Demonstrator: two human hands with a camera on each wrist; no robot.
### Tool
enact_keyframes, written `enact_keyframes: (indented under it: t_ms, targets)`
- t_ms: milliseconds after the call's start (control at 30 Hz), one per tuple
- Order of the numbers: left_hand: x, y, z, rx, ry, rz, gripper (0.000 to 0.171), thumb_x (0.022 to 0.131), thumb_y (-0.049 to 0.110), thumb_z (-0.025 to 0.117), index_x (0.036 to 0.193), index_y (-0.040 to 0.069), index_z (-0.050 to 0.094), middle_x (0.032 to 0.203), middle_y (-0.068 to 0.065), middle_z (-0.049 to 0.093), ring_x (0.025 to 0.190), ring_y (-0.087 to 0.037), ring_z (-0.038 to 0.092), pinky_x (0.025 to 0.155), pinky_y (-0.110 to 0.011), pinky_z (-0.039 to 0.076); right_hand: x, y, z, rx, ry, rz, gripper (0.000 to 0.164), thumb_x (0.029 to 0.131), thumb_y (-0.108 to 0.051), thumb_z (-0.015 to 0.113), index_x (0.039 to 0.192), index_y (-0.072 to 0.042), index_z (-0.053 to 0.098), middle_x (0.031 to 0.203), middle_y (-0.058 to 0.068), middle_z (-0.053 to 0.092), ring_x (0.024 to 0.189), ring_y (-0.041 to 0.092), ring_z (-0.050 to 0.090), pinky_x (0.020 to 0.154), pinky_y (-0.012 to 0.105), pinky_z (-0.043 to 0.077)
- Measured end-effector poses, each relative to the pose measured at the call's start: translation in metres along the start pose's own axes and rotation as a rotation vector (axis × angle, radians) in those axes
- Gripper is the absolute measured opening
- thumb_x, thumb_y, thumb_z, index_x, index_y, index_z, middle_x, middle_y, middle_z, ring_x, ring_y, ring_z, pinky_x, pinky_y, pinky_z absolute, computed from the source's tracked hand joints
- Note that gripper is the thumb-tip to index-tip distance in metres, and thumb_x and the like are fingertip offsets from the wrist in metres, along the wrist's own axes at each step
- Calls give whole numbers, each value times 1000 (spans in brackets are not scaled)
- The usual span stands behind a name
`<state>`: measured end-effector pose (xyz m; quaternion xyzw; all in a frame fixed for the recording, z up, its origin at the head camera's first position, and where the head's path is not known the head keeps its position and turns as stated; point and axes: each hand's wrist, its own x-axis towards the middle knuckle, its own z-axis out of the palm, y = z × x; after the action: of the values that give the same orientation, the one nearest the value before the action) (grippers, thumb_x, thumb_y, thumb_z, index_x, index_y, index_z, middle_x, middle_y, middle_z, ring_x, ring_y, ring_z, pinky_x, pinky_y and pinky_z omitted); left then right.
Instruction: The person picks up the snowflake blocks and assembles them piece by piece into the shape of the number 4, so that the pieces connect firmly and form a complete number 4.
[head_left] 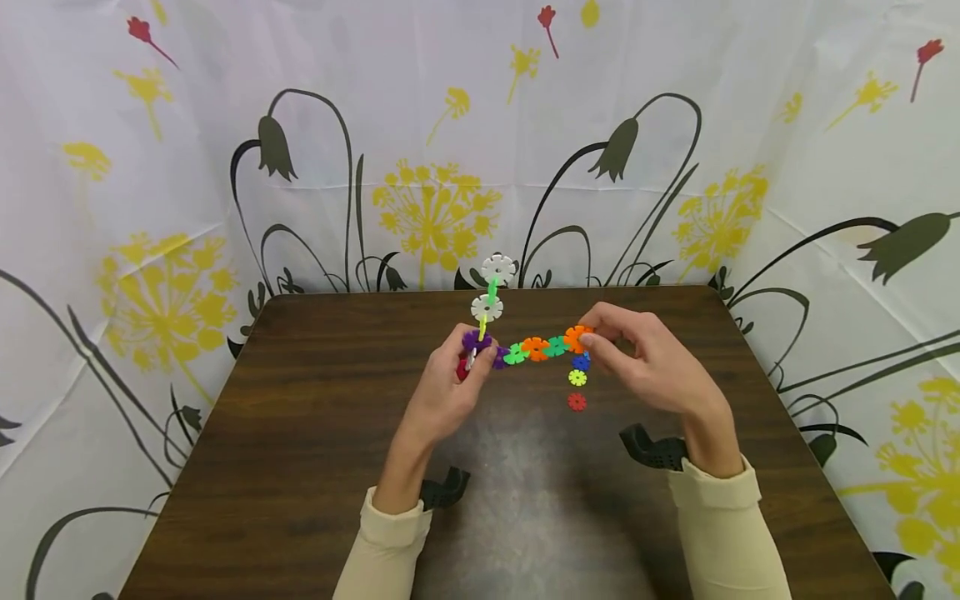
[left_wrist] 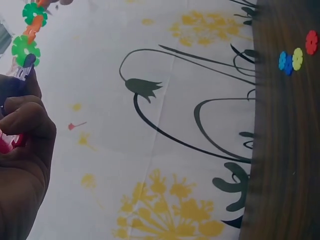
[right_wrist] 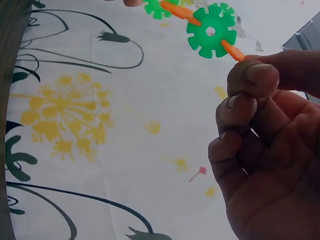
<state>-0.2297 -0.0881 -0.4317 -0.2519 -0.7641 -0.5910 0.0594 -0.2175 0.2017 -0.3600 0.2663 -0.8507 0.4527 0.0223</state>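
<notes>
A chain of notched plastic discs (head_left: 536,348) in purple, green and orange spans between both hands above the table. My left hand (head_left: 448,387) pinches it at a purple disc (head_left: 474,341), where a red disc (head_left: 462,369) shows partly behind the fingers. From there a branch rises with a yellow disc (head_left: 483,326), a white disc (head_left: 487,307), a green one and a top white disc (head_left: 498,268). My right hand (head_left: 660,358) holds the orange disc (head_left: 576,338) at the chain's other end between thumb and fingertips. A green disc (right_wrist: 211,31) sits beside those fingertips in the right wrist view.
Loose discs lie on the brown table (head_left: 315,433) below the right end of the chain: blue (head_left: 581,362), yellow (head_left: 577,377) and red (head_left: 577,402). A flower-printed white cloth (head_left: 465,50) hangs behind the table and along its sides.
</notes>
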Motion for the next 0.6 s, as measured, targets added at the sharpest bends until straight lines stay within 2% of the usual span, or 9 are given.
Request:
enact_keyframes:
  t_ms: [100,200,333,500,600]
  targets:
    - [0,1,-1,10,14,29,16,107,9,66,119,1,58,90,-11,59,68,-14,44,57,-21,38,-1,1,1,8,-5,-2,10,108,-12,64,106,-21,68,78,0,65,71,18,59,62,31,50]
    - [0,3,-4,39,18,75,17,106,6,66,119,-1,58,97,-14,65,73,-15,51,60,-20,44,-1,3,5,23,26,-21,9,108,-12,63,105,-19,68,77,4,63,68,18,57,60,31,47]
    - [0,7,-7,76,22,135,18,105,4,67,119,-3,57,104,-16,68,79,-18,56,65,-20,49,-1,5,9,38,74,-53,11,108,-10,63,104,-19,67,75,0,58,64,17,52,57,31,42]
    - [-1,9,-11,86,12,144,20,104,3,67,119,-4,57,105,-15,67,82,-17,57,67,-19,52,1,7,14,41,99,-78,11,107,-8,63,105,-17,67,76,-3,57,64,17,51,57,30,43]
    - [-1,9,-14,52,6,133,19,104,1,67,120,-4,57,106,-16,67,83,-17,57,69,-18,53,2,7,16,49,96,-70,10,107,-8,63,105,-17,67,76,-3,58,64,17,51,57,30,42]
